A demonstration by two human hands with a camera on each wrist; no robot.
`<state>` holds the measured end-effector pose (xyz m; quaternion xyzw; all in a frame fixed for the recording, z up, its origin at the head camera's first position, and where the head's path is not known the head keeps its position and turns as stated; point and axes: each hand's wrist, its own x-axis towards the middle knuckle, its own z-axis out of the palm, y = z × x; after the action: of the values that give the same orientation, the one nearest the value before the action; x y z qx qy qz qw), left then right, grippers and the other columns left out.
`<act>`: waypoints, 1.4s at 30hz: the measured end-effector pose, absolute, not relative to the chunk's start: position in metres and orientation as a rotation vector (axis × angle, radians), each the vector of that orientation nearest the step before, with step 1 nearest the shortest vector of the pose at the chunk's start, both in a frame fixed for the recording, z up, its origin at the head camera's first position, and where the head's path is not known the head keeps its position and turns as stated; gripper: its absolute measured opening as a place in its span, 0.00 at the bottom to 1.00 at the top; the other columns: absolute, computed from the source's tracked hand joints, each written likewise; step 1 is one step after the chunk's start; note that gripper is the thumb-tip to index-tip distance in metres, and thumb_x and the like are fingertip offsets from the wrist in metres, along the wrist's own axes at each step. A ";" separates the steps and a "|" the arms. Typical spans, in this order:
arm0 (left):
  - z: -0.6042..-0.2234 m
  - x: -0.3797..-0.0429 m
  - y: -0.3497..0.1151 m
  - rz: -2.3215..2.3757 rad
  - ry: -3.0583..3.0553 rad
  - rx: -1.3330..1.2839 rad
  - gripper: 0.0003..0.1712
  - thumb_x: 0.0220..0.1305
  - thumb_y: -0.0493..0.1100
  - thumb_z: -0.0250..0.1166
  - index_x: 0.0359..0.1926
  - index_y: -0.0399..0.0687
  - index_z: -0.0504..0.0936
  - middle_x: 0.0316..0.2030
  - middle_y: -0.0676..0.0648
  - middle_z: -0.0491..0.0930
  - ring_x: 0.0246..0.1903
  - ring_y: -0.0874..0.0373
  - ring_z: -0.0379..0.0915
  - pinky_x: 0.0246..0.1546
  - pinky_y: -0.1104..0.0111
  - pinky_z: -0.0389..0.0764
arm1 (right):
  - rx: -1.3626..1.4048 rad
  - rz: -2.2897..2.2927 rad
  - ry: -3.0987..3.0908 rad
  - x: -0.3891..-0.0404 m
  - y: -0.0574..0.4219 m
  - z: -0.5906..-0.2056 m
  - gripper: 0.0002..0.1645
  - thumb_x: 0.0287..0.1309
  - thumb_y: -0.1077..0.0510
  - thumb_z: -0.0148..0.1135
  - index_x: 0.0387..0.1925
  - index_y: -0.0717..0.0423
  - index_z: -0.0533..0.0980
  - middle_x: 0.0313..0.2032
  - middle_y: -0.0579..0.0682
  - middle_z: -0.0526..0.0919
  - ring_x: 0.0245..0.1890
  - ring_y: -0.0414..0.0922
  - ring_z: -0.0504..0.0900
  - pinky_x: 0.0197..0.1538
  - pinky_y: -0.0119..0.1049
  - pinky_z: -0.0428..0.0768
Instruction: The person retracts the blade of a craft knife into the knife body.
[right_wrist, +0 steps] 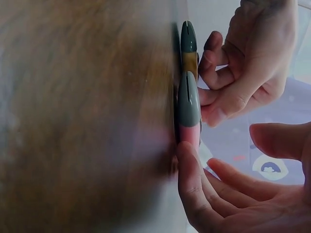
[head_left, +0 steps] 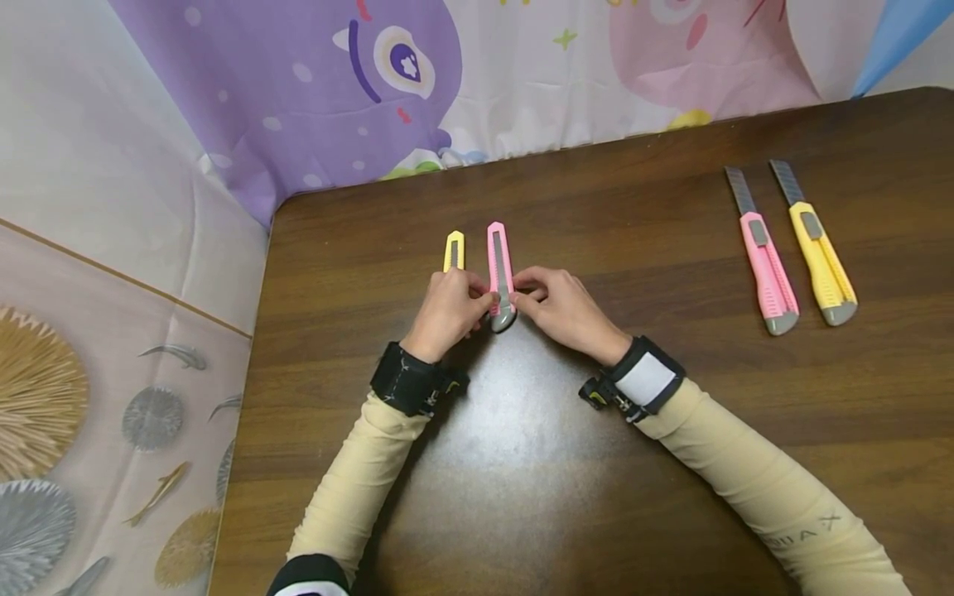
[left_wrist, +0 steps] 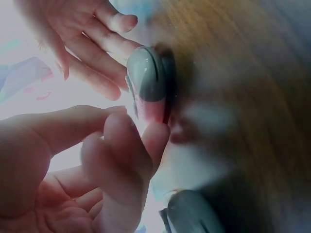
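Note:
A pink utility knife (head_left: pixel 498 257) with a grey end cap (left_wrist: pixel 146 73) lies on the table between both hands, no blade protruding. My left hand (head_left: pixel 450 308) touches its left edge near the cap with bent fingers and thumb. From the other side, my right hand (head_left: pixel 570 313) meets the knife's right edge with its fingertips; the right wrist view shows its thumb (right_wrist: pixel 279 141) held apart. Left of the pink knife lies a yellow utility knife (head_left: pixel 454 248), mostly hidden under my left hand in the head view; its dark cap (right_wrist: pixel 189 36) shows in the right wrist view.
On the right side of the brown wooden table (head_left: pixel 656 248) lie another pink utility knife (head_left: pixel 768 269) and another yellow one (head_left: pixel 823 265), both with long blades extended away from me. A patterned curtain (head_left: pixel 522 91) hangs along the table's far edge.

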<state>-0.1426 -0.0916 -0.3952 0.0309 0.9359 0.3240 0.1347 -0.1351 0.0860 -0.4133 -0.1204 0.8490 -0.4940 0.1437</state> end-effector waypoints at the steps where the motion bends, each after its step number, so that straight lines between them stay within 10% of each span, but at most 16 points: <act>1: -0.395 -0.143 -0.092 0.937 2.719 0.094 0.09 0.64 0.41 0.65 0.32 0.40 0.86 0.16 0.47 0.78 0.11 0.62 0.71 0.10 0.75 0.73 | -0.349 -1.426 2.452 -0.135 0.086 -0.414 0.18 0.67 0.57 0.58 0.54 0.63 0.77 0.48 0.60 0.86 0.44 0.51 0.87 0.44 0.41 0.84; 19: -0.391 -0.135 -0.078 1.284 2.718 0.464 0.08 0.66 0.39 0.63 0.39 0.38 0.86 0.27 0.43 0.85 0.21 0.60 0.78 0.22 0.78 0.75 | -0.276 -1.507 2.623 -0.154 0.125 -0.388 0.14 0.68 0.56 0.58 0.47 0.61 0.81 0.44 0.58 0.87 0.41 0.48 0.85 0.38 0.28 0.78; 30: -0.395 -0.129 -0.067 1.347 2.621 0.592 0.09 0.68 0.38 0.62 0.40 0.36 0.84 0.27 0.40 0.85 0.23 0.51 0.82 0.22 0.78 0.74 | -0.112 -1.468 2.912 -0.169 0.187 -0.359 0.15 0.68 0.54 0.58 0.43 0.62 0.82 0.34 0.62 0.85 0.25 0.28 0.76 0.28 0.21 0.71; 38: -0.400 -0.129 -0.065 1.357 2.613 0.612 0.09 0.68 0.38 0.62 0.41 0.37 0.85 0.28 0.41 0.86 0.21 0.57 0.80 0.21 0.76 0.76 | 0.186 -1.294 2.958 -0.176 0.240 -0.350 0.24 0.68 0.47 0.56 0.49 0.63 0.80 0.23 0.30 0.75 0.22 0.26 0.73 0.26 0.20 0.72; 42: -0.402 -0.128 -0.064 1.359 2.599 0.607 0.09 0.68 0.39 0.62 0.41 0.37 0.85 0.27 0.41 0.85 0.21 0.57 0.81 0.19 0.76 0.75 | 0.351 -1.128 2.965 -0.179 0.261 -0.351 0.28 0.68 0.44 0.54 0.54 0.62 0.79 0.35 0.47 0.82 0.28 0.35 0.70 0.28 0.30 0.67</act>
<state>-0.1282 -0.0642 -0.4015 0.2022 0.8654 0.4525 0.0730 -0.1786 0.2615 -0.3514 0.1101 0.9286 -0.3534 -0.0250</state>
